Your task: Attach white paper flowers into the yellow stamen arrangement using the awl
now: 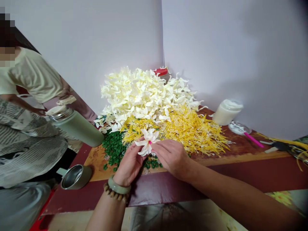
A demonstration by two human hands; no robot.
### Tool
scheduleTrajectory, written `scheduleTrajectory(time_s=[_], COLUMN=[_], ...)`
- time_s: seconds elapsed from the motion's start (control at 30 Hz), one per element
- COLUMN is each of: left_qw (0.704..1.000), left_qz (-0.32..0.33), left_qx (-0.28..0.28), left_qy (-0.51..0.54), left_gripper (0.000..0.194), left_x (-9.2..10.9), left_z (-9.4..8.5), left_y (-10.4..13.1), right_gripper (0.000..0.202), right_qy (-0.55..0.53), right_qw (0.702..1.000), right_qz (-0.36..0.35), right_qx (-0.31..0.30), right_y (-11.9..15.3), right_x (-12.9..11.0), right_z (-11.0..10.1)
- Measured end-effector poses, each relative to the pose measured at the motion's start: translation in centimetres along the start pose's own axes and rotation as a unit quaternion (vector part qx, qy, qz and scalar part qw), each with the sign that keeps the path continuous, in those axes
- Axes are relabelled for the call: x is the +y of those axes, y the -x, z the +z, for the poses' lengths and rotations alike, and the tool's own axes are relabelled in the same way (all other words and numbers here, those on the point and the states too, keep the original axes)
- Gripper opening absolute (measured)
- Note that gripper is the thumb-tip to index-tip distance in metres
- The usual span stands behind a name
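Observation:
A white artificial flower with a small pink spot at its centre is held over the front of the table. My left hand, with a pale bangle and a beaded bracelet at the wrist, has its fingers closed around the flower from below. From the right, my right hand pinches the flower close to its centre; its fingertips are partly hidden. Just behind lie yellow stamen strands in a heap, and a large mound of white petals. Small green pieces are scattered beside my left hand.
A tall green flask and a metal cup stand at the left. At the right are a white jar, a small dish, a pink stick and scissors. A person is at the far left.

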State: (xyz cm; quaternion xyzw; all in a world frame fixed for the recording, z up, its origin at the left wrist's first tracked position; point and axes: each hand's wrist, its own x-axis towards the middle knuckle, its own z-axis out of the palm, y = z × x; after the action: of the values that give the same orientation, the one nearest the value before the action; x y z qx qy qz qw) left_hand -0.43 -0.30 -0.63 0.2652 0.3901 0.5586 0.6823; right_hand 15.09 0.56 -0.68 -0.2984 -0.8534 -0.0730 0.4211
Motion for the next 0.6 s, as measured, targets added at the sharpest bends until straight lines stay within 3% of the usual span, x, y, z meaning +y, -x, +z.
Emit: scheduleTrajectory(time_s=[0.1, 0.23, 0.37, 0.6], left_qw=[0.999, 0.999, 0.999, 0.997], left_qz=[-0.024, -0.039, -0.026, 0.002], left_qx=[-0.025, -0.009, 0.006, -0.049], left_qy=[0.014, 0.029, 0.041, 0.059], left_gripper=[0.025, 0.033, 0.03, 0.043], left_x=[0.2, 0.3, 0.3, -0.2], left_z=[0.3, 0.6, 0.9, 0.6], left_y=[0.2, 0.3, 0.3, 0.6], right_gripper=[0.018, 0.022, 0.022, 0.024], right_qy=[0.003, 0.007, 0.032, 0.048], right_qw=[1.0, 0.999, 0.997, 0.992], right_qz=[-0.014, -0.037, -0.067, -0.11], right_qx=[-0.018, -0.029, -0.01, 0.033], right_y=[0.0, 0.0, 0.2, 0.6], right_x=[-0.1, -0.2, -0.2, -0.4], right_z=[0.1, 0.4, 0.7, 1.1])
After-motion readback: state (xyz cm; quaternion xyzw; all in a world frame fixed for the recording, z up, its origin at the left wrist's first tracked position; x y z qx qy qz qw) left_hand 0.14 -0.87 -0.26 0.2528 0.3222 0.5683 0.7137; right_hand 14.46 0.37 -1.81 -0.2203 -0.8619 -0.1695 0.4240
